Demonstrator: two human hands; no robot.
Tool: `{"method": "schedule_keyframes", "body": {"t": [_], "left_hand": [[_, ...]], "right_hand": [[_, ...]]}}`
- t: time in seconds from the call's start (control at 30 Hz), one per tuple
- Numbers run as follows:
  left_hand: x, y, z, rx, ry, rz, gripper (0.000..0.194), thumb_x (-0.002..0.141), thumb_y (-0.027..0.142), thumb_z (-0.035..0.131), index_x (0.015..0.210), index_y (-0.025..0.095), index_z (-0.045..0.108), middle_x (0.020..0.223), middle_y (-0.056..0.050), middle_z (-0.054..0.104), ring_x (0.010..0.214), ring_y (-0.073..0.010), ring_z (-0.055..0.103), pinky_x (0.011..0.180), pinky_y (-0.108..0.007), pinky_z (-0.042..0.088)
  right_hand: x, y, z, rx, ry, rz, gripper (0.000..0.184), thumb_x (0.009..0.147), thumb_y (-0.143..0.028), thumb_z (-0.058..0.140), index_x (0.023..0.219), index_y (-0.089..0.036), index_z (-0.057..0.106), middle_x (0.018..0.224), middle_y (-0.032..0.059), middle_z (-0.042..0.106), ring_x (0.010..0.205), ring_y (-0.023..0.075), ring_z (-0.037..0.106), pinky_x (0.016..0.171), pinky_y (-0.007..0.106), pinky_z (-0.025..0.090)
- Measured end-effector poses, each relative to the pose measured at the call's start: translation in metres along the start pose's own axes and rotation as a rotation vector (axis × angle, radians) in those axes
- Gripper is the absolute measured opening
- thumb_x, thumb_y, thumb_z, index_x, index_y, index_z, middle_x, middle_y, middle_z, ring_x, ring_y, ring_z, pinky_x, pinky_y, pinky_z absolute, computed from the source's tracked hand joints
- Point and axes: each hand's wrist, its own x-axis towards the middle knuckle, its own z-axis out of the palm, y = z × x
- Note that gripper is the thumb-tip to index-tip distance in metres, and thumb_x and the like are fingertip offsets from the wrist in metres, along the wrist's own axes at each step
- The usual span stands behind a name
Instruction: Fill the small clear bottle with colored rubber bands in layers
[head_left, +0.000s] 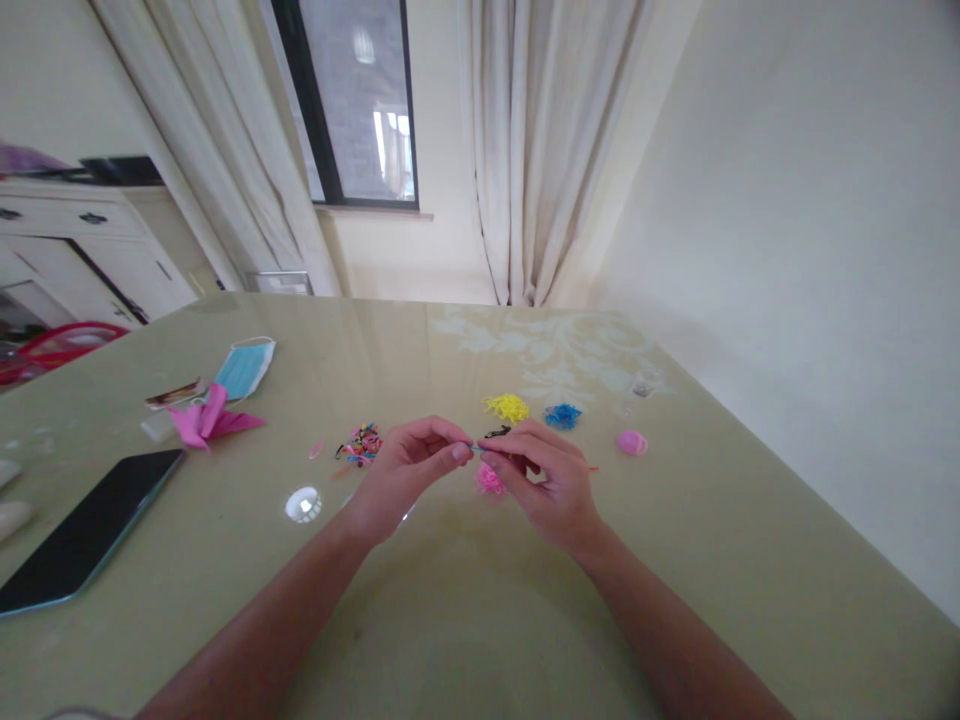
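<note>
Over the middle of the table, my left hand and my right hand meet fingertip to fingertip. Both pinch a thin blue rubber band, short and stretched between them. Around the hands lie loose piles of small rubber bands. A yellow pile and a blue pile lie beyond my right hand. Dark bands show just behind its fingers, and a pink pile is partly covered below it. A mixed-colour pile lies beside my left hand, partly hidden.
On the left are a dark-screened tablet or phone, a folded pink paper piece and a blue face mask. A shiny round object lies near my left forearm. A pink round piece sits right.
</note>
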Motion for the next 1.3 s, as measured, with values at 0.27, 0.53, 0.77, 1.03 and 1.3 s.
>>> {"method": "schedule_keyframes", "body": {"t": [0.27,0.53,0.77,1.03,1.3], "left_hand": [[0.000,-0.002,-0.002,-0.013,0.002,-0.018,0.027,0.077,0.043,0.092,0.085,0.020,0.081,0.078,-0.002,0.077,0.074,-0.0113,0.066,0.074,-0.022,0.054],[0.000,-0.003,-0.003,-0.025,-0.002,-0.025,0.024,0.078,0.040,0.092,0.087,0.020,0.083,0.082,-0.003,0.079,0.075,-0.0117,0.068,0.075,-0.023,0.055],[0.000,-0.004,-0.003,0.019,-0.003,-0.001,0.027,0.077,0.044,0.091,0.088,0.020,0.082,0.083,-0.003,0.080,0.075,-0.0129,0.070,0.075,-0.024,0.056],[0.008,-0.005,-0.020,1.123,0.087,0.244,0.025,0.101,0.033,0.059,0.101,0.022,0.081,0.097,-0.009,0.079,0.089,-0.0245,0.071,0.083,-0.038,0.052],[0.006,0.004,-0.052,1.935,0.188,-0.070,0.032,0.100,0.030,0.051,0.101,0.017,0.079,0.109,-0.019,0.075,0.109,-0.0399,0.067,0.092,-0.051,0.044]], "right_hand": [[0.002,0.000,-0.002,-0.002,0.036,0.022,0.007,0.097,-0.026,0.075,0.099,-0.023,0.082,0.076,0.0016,0.071,0.060,0.0126,0.056,0.054,0.026,0.047],[0.002,0.000,-0.003,0.005,0.032,0.001,0.006,0.097,-0.024,0.076,0.099,-0.023,0.081,0.077,0.0017,0.072,0.060,0.0123,0.056,0.054,0.025,0.046],[0.001,0.001,-0.002,0.004,0.032,0.014,0.006,0.096,-0.021,0.075,0.098,-0.023,0.081,0.074,0.0004,0.070,0.060,0.0128,0.055,0.055,0.026,0.046],[0.010,0.023,-0.023,-0.017,0.159,0.088,0.005,0.093,-0.023,0.077,0.094,-0.022,0.082,0.073,-0.0008,0.066,0.060,0.0121,0.053,0.056,0.027,0.043],[0.021,0.073,-0.068,-0.160,0.472,0.436,0.028,0.084,-0.041,0.078,0.093,-0.016,0.083,0.077,0.0073,0.075,0.065,0.0182,0.061,0.061,0.032,0.049]]}}
